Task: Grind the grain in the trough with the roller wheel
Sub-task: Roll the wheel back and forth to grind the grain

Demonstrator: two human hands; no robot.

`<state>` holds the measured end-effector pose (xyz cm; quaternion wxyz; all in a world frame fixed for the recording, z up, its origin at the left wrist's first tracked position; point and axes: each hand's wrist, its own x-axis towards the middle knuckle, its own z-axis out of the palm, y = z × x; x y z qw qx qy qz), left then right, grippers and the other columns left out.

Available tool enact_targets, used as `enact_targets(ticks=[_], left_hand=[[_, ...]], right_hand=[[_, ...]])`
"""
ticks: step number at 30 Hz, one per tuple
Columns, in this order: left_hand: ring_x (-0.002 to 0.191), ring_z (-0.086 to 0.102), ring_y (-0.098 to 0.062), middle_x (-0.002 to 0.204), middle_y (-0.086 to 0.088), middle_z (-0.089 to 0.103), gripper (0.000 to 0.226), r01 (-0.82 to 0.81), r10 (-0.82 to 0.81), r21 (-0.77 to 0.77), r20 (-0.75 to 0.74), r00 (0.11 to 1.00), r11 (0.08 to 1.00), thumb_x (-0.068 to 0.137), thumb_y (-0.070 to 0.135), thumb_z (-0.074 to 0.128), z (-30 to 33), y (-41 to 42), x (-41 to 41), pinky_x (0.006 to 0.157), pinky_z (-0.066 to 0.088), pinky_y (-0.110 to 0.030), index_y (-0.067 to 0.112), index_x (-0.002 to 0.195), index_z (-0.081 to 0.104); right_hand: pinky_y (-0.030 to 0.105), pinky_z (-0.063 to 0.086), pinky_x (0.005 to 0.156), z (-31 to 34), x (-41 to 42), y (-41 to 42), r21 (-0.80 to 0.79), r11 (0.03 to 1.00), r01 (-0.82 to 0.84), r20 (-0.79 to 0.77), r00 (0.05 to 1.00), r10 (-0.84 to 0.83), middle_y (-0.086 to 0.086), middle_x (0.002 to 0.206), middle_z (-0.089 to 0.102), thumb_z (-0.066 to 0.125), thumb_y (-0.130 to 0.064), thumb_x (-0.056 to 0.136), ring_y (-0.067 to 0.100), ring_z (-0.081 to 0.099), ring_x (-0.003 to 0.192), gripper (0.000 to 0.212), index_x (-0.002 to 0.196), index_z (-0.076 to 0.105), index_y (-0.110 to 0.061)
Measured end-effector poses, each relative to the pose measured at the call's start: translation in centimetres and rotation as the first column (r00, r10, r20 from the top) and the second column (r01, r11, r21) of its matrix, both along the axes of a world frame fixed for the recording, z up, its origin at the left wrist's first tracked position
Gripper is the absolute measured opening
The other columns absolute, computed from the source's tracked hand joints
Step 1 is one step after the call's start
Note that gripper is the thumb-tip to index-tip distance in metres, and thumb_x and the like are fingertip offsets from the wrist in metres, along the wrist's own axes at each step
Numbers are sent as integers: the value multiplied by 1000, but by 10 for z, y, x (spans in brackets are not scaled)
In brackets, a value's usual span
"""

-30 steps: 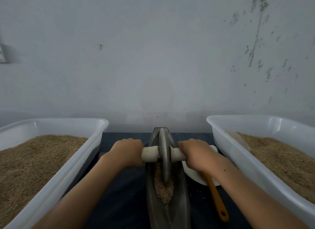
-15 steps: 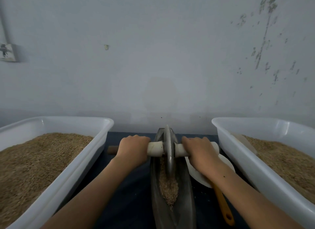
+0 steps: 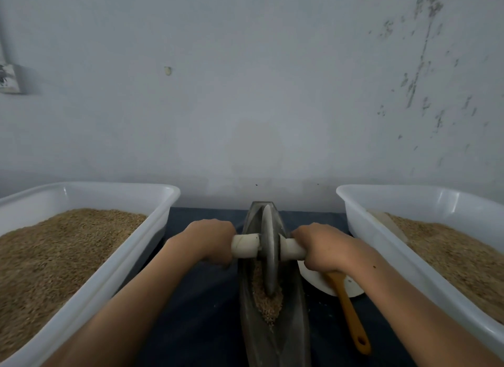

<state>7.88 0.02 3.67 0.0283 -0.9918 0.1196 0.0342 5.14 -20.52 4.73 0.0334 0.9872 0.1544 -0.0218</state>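
A dark metal boat-shaped trough (image 3: 289, 336) lies lengthwise in front of me on a dark cloth. The grey roller wheel (image 3: 268, 246) stands upright in it, its lower edge in a pile of brown grain (image 3: 268, 304). A pale axle handle (image 3: 245, 246) runs through the wheel's hub. My left hand (image 3: 208, 241) grips the handle's left end and my right hand (image 3: 323, 248) grips its right end.
Two white plastic tubs of grain flank the trough, one on the left (image 3: 114, 265) and one on the right (image 3: 387, 246). A white dish (image 3: 351, 287) with an orange-handled tool (image 3: 351, 317) lies right of the trough. A grey wall rises close behind.
The wheel and both hands rolled away from me and have come back a little toward me over the grain. Both grips stay the same.
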Motion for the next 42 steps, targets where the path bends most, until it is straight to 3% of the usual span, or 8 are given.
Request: enact_targets(ticks=[7, 10, 17, 20, 24, 30, 38, 42], left_hand=[[90, 59, -19, 98, 3, 63, 22, 13, 3, -35, 411, 912, 999, 82, 30, 59, -14, -2, 2, 67, 37, -29, 27, 103, 56], [89, 59, -18, 97, 3, 63, 19, 24, -15, -12, 464, 886, 1000, 83, 29, 58, -14, -4, 1, 67, 36, -28, 27, 102, 55], [99, 60, -21, 111, -3, 63, 48, -25, 25, 26, -17, 1000, 999, 75, 28, 73, 0, 0, -2, 82, 47, -32, 19, 119, 56], [101, 59, -20, 112, -4, 62, 50, -38, 39, 23, -67, 997, 999, 75, 27, 74, 0, 0, -2, 84, 46, -32, 18, 121, 55], [91, 59, -18, 103, 0, 63, 38, -52, 49, 23, 146, 988, 998, 78, 30, 67, -4, -2, 0, 72, 42, -29, 20, 113, 57], [96, 59, -21, 103, 0, 62, 21, -35, 42, -24, 439, 897, 999, 84, 24, 58, -12, -7, 1, 70, 38, -29, 24, 105, 55], [96, 60, -19, 108, -3, 64, 46, -30, 30, -2, -4, 1000, 1000, 75, 28, 72, -3, 2, -2, 75, 44, -29, 18, 117, 57], [91, 60, -19, 108, -5, 64, 48, -28, 27, -10, -67, 997, 1000, 74, 27, 74, -2, 2, -1, 76, 46, -29, 16, 118, 56]], right_hand=[[33, 29, 81, -14, 10, 6, -39, 998, 41, 292, 956, -28, 5, 114, 59, 50, -7, 89, 26, 54, 105, 25, 110, 43, -17], [33, 28, 77, -16, 10, 1, 18, 1000, 7, 298, 954, -12, 4, 109, 60, 48, -5, 88, 26, 55, 100, 22, 99, 37, -20], [27, 35, 62, -3, 4, -1, -20, 999, -27, 77, 997, 28, 5, 97, 58, 54, -10, 84, 20, 55, 81, 23, 108, 53, -13], [23, 32, 55, -2, 3, -1, -24, 999, -24, 31, 999, 25, 2, 87, 53, 54, -8, 85, 17, 52, 75, 25, 109, 55, -11], [29, 35, 71, -8, 9, 1, -12, 1000, 7, 140, 990, -5, 7, 108, 59, 53, -7, 86, 25, 58, 96, 28, 113, 52, -14], [34, 31, 79, -22, 15, 4, 31, 998, 52, 362, 930, -60, 2, 106, 62, 48, -9, 89, 26, 57, 98, 18, 96, 37, -21], [29, 38, 74, -1, 3, 4, -107, 994, 6, 81, 997, 3, 10, 116, 59, 55, -7, 88, 26, 59, 103, 36, 124, 51, -11], [28, 41, 73, 1, 0, 3, -90, 996, -4, 21, 1000, 6, 9, 113, 61, 55, -8, 88, 24, 60, 99, 39, 127, 52, -12]])
